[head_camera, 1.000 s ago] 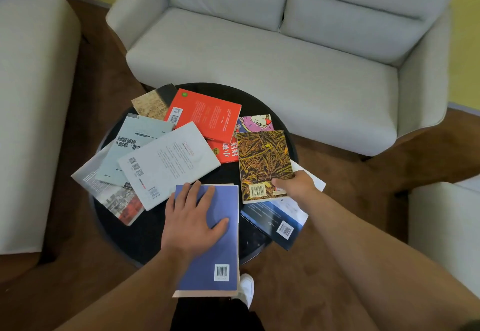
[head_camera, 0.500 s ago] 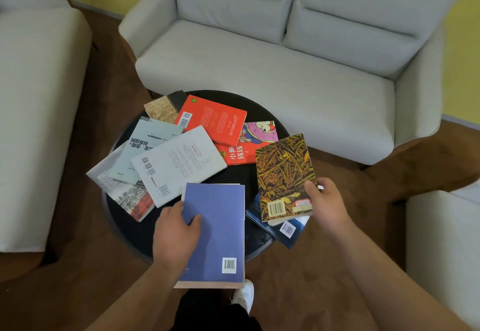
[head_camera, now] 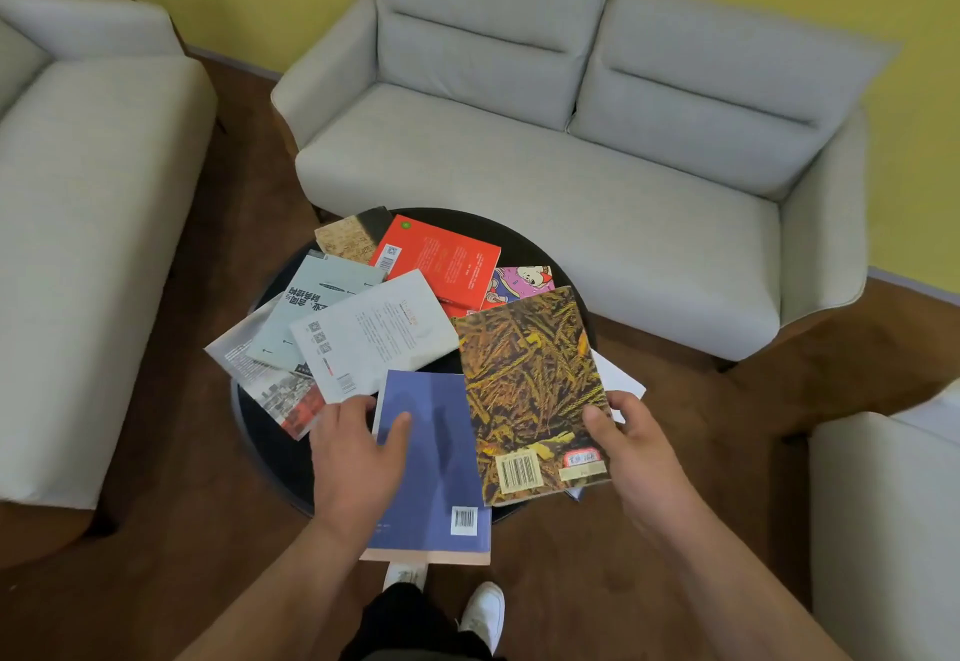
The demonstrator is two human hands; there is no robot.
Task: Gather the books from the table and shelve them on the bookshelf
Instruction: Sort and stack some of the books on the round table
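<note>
A: We start with the room: yellow walls, brown floor, a grey 2-seat sofa (head_camera: pixel 545 151) behind a round black table (head_camera: pixel 260 432), and another grey seat (head_camera: pixel 88 245) along the left edge.

B: We confirm. Where are the books?

A: We count several spread over the table top, overlapping. At the far side lie a tan book (head_camera: pixel 345 239) and a red book (head_camera: pixel 441 260), with a cartoon-cover book (head_camera: pixel 522 282) just beside the red one. To the left sit a pale grey-green book (head_camera: pixel 311 312), a white book (head_camera: pixel 371 335) overlapping it, and a magazine-like book (head_camera: pixel 270 385) beneath them, hanging past the table rim.

B: And the hands?

A: We see the left hand (head_camera: pixel 353 458) gripping the blue book (head_camera: pixel 436 463) at its left edge: thumb on the cover, the other fingers curled out of sight under it. The blue book's near end overhangs the table edge, barcode facing up.

B: The right hand?

A: The right hand (head_camera: pixel 631 447) clamps the brown patterned book (head_camera: pixel 530 390) at its right edge, thumb on top, fingers beneath. That book is tilted, and its left edge overlaps the blue book. We cannot tell whether they touch. White paper (head_camera: pixel 618 380) shows beneath it.

B: Below?

A: White shoes (head_camera: pixel 483 608) on the floor.
</note>
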